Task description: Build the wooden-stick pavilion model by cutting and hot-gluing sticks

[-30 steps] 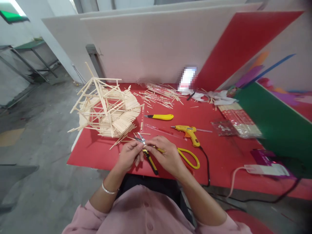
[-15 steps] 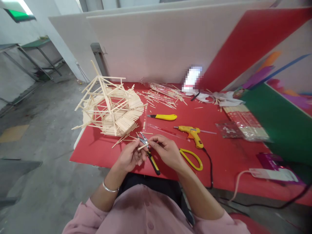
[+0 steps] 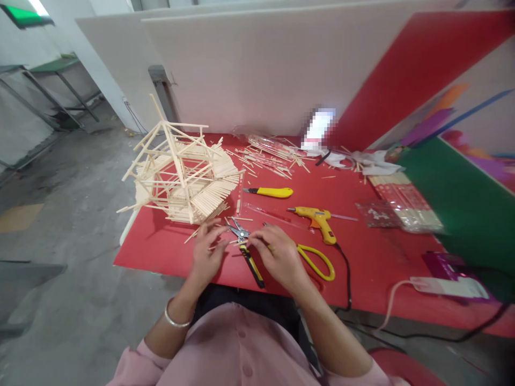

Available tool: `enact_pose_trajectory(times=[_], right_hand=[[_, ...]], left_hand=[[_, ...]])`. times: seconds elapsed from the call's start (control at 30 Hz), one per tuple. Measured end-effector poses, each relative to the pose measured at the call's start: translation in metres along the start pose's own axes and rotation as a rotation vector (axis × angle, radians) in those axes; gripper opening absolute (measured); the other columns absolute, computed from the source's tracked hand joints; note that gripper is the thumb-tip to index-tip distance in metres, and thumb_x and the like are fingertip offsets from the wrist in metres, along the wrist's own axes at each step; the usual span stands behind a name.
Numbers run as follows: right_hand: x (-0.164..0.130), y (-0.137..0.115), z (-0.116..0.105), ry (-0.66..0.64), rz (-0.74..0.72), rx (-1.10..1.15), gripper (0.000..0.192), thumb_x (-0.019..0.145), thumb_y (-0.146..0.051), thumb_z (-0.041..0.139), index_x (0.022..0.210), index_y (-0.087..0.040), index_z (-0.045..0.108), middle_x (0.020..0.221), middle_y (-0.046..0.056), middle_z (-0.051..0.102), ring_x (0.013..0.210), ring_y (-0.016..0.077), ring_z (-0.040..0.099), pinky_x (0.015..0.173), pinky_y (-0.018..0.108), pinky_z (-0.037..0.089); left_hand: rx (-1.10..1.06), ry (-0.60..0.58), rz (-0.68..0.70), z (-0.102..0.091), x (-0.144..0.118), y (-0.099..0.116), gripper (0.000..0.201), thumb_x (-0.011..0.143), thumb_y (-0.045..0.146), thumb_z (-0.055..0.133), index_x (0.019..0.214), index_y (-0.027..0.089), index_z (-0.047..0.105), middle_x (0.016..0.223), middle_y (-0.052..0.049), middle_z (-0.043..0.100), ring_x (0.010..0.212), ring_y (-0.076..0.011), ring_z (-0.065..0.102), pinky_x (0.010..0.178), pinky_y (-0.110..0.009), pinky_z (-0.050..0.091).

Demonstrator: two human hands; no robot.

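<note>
My right hand [image 3: 278,253] pinches a short wooden stick [image 3: 237,243] between thumb and fingertips, just above a pair of pliers [image 3: 250,264] with black-and-yellow handles lying on the red table. My left hand [image 3: 207,253] is to the left of the pliers. Its thumb and fingers are apart, and its fingertips reach among loose sticks [image 3: 193,236] at the near edge of the stick model [image 3: 183,182]. That model is an open frame of pale sticks on a round, fanned base. Beside my right wrist lies a tool with yellow loop handles [image 3: 330,272], partly hidden by the hand.
A yellow utility knife [image 3: 274,192] and a yellow glue gun [image 3: 322,221] with a black cord lie further back. Loose sticks and plastic wrappers [image 3: 269,155] are scattered by the white board [image 3: 249,75]. Packs of sticks [image 3: 414,201] and a power strip [image 3: 450,288] are at the right.
My left hand has moved away from the right hand, leftward to the loose sticks, and its fingers have spread. My right hand still holds the short stick, slightly lower now.
</note>
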State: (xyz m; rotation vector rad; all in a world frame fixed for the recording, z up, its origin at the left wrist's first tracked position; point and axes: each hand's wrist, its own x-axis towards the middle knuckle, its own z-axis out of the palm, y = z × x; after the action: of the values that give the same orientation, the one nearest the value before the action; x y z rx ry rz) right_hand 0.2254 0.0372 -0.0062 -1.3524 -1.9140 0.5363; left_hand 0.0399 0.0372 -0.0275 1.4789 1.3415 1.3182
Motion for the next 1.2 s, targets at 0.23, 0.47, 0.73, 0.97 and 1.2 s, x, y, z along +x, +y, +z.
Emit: enact_pose_trajectory(times=[0.23,0.47,0.73,0.97,1.2], right_hand=[[-0.003,-0.001,0.005,0.022,0.072,0.136,0.02,0.093,-0.031,0.048,0.098,-0.024,0.066,0.095,0.004,0.07,0.09,0.0181,0.063,0.082,0.031,0.048],[-0.049,0.047,-0.035,0.053,0.254,-0.477,0.031,0.088,-0.03,0.048,0.113,-0.018,0.062,0.105,0.012,0.064,0.099,0.0267,0.059,0.082,0.039,0.047],[-0.081,0.079,-0.051,-0.248,0.354,-0.613,0.051,0.077,-0.017,0.052,0.128,-0.02,0.052,0.108,0.009,0.062,0.095,0.0225,0.061,0.075,0.029,0.045],[-0.079,0.087,-0.053,-0.196,0.224,-0.751,0.058,0.076,-0.017,0.052,0.134,-0.015,0.046,0.104,0.013,0.067,0.093,0.027,0.059,0.076,0.035,0.046],[-0.075,0.063,-0.053,0.034,0.132,-0.501,0.059,0.083,-0.046,0.055,0.133,-0.017,0.048,0.095,0.011,0.065,0.086,0.0272,0.057,0.078,0.04,0.047]], left_hand=[[-0.129,-0.267,-0.172,0.012,-0.006,-0.002,0.023,0.088,0.034,0.054,0.087,0.018,0.07,0.065,-0.003,0.067,0.052,-0.0142,0.063,0.055,-0.026,0.053],[-0.279,-0.161,-0.265,0.012,-0.002,-0.009,0.025,0.081,0.039,0.063,0.09,0.015,0.065,0.078,-0.006,0.07,0.067,-0.0171,0.068,0.06,-0.03,0.057],[-0.304,-0.2,-0.242,0.029,0.001,-0.007,0.024,0.081,0.037,0.064,0.089,0.015,0.069,0.077,-0.006,0.073,0.074,-0.0187,0.069,0.072,-0.031,0.057],[-0.271,-0.167,-0.175,0.026,0.0,-0.003,0.02,0.081,0.034,0.065,0.087,0.015,0.07,0.076,-0.005,0.071,0.072,-0.0162,0.067,0.069,-0.027,0.055],[-0.169,-0.173,-0.069,0.023,0.0,-0.003,0.019,0.086,0.03,0.059,0.088,0.016,0.07,0.08,-0.005,0.071,0.075,-0.016,0.067,0.07,-0.027,0.054]])
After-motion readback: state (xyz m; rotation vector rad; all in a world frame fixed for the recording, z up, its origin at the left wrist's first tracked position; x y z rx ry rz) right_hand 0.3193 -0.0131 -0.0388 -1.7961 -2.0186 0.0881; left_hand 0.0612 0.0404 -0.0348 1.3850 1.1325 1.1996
